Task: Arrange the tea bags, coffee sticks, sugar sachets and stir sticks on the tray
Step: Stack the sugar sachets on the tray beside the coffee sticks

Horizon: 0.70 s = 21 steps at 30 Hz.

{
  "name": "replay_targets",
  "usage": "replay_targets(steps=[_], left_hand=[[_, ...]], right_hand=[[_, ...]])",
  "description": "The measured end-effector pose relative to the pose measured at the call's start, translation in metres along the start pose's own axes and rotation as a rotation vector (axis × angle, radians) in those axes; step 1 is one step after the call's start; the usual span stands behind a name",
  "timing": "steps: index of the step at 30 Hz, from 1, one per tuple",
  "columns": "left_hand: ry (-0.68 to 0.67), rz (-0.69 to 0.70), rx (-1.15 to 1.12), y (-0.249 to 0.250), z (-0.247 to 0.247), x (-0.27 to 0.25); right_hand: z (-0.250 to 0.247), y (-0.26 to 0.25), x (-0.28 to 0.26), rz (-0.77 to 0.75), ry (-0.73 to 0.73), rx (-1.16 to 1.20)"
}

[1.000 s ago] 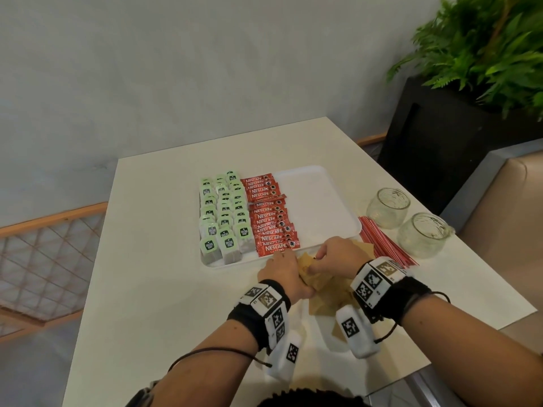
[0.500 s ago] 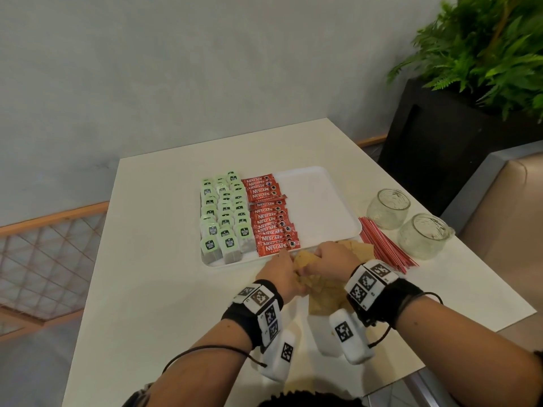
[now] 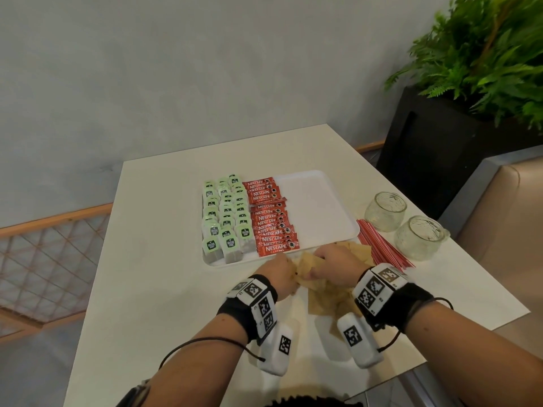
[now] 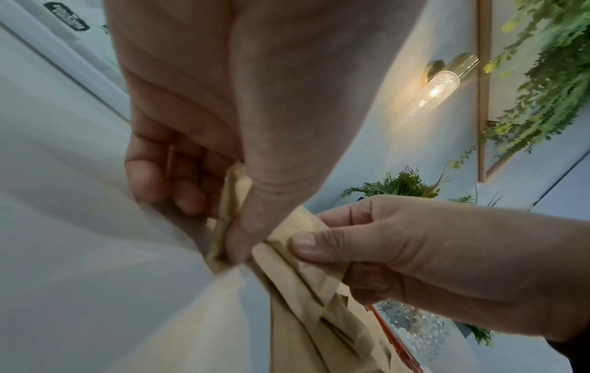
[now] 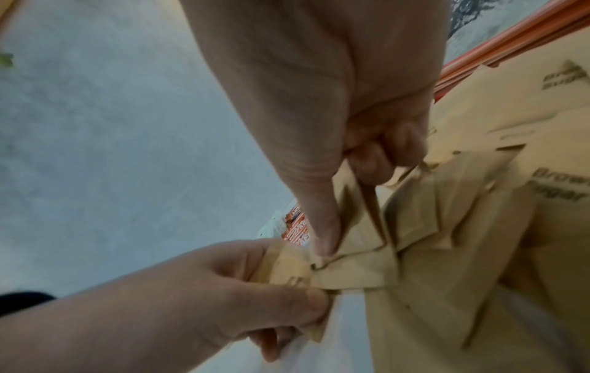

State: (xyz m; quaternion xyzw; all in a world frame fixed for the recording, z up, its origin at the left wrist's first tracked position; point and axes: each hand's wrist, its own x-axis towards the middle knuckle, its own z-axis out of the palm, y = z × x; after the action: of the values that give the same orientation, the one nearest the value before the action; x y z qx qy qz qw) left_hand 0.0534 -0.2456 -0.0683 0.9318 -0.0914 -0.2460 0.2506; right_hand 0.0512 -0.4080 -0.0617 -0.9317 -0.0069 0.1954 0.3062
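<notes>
A white tray [image 3: 320, 201] holds rows of green tea bags [image 3: 226, 214] at its left and red coffee sticks [image 3: 271, 217] beside them; its right half is bare. Brown sugar sachets [image 3: 326, 298] lie heaped on the table just in front of the tray. My left hand [image 3: 280, 273] pinches a few sachets [image 4: 230, 222] between thumb and fingers. My right hand [image 3: 332, 262] pinches the neighbouring sachets [image 5: 367, 227] the same way. Both hands meet over the heap. Red stir sticks [image 3: 382, 245] lie in a bundle right of the heap.
Two empty glass jars [image 3: 385, 211] [image 3: 420, 237] stand right of the tray, near the table's right edge. A black planter [image 3: 435, 151] with ferns stands beyond the table's far right corner. A padded seat [image 3: 511, 218] is at the right.
Both hands have stayed over the sachet heap, working the sachets together; the right hand has shifted slightly left and forward toward the tray edge.
</notes>
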Motion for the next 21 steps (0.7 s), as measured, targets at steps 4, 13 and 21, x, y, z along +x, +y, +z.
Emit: replay_targets(steps=[4,13,21], left_hand=[[0.061,0.107,-0.191,-0.001,-0.007,-0.007],[0.092,0.065,-0.992,0.022,-0.042,-0.010],[0.265,0.081,-1.071,0.023,-0.049,0.002]], right_hand=[[-0.008,0.004,-0.004,-0.083,0.025,0.130],[-0.036,-0.017,-0.004,-0.134,0.195,0.642],[-0.047,-0.031,0.005,-0.145,0.360,0.755]])
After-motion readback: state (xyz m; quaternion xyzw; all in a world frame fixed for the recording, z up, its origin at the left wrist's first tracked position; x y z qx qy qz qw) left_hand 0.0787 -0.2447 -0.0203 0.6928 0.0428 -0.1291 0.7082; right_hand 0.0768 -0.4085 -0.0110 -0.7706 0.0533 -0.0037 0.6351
